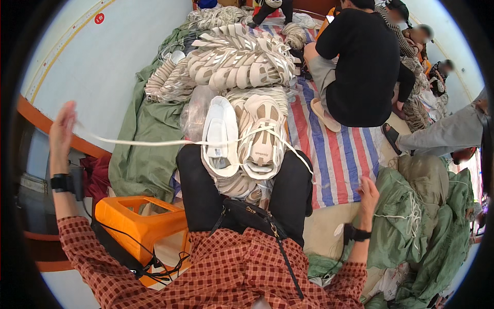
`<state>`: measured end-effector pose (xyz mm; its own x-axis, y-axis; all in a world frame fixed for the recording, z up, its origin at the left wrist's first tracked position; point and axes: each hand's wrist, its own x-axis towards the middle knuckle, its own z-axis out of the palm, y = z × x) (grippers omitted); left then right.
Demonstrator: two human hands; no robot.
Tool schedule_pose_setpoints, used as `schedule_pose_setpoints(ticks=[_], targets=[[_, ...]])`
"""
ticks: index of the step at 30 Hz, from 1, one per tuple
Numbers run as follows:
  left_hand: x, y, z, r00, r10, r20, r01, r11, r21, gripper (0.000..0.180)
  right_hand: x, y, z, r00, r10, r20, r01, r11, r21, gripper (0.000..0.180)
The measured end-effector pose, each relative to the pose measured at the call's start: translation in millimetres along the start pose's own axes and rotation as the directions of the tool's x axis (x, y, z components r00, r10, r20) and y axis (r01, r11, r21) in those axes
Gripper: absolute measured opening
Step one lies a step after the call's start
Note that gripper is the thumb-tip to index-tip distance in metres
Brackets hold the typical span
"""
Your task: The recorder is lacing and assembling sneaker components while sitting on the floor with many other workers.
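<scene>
Flat woven shoelace (154,142), cream, matt, cloth-like. Sneaker (262,136) with beige and white panels, soft matt upper, maybe synthetic leather and mesh. Second sneaker (220,135) turned over, smooth white rubbery sole. Orange plastic stool (139,219), slightly glossy, smooth. Striped tarp (337,149) of woven plastic, faint sheen. Green sacks (146,139) of coarse matt cloth, wrinkled. Checked red shirt sleeve (87,247), soft cotton-like fabric. Black wristband (62,182), matt.
</scene>
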<state>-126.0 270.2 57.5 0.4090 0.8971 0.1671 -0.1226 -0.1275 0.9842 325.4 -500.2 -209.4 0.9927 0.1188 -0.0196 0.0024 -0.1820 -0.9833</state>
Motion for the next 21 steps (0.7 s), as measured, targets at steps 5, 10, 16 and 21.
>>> schedule_pose_setpoints(ticks=[5, 10, 16, 21], targets=[[-113.8, -80.0, 241.2, 0.937, -0.216, 0.274, 0.064, 0.879, 0.473, 0.019, 3.1, -77.7, 138.1, 0.931, -0.157, 0.330, 0.162, 0.987, 0.011, 0.014], [-173.3, -130.8, 343.7, 0.752, -0.271, 0.601, 0.075, 0.941, 0.330, 0.009, 12.8, -102.9, 214.7, 0.864, -0.219, 0.454, 0.268, 0.962, -0.045, 0.011], [-184.4, -186.5, 386.7, 0.742, -0.208, 0.638, -0.031, 0.939, 0.343, 0.013, 18.9, -90.6, 245.7, 0.768, -0.426, 0.477, 0.586, 0.769, -0.255, 0.007], [-187.5, -203.6, 386.1, 0.780, -0.146, 0.608, -0.159, 0.894, 0.418, 0.014, 15.1, -107.7, 253.7, 0.683, -0.434, 0.587, 0.709, 0.587, -0.391, 0.005]])
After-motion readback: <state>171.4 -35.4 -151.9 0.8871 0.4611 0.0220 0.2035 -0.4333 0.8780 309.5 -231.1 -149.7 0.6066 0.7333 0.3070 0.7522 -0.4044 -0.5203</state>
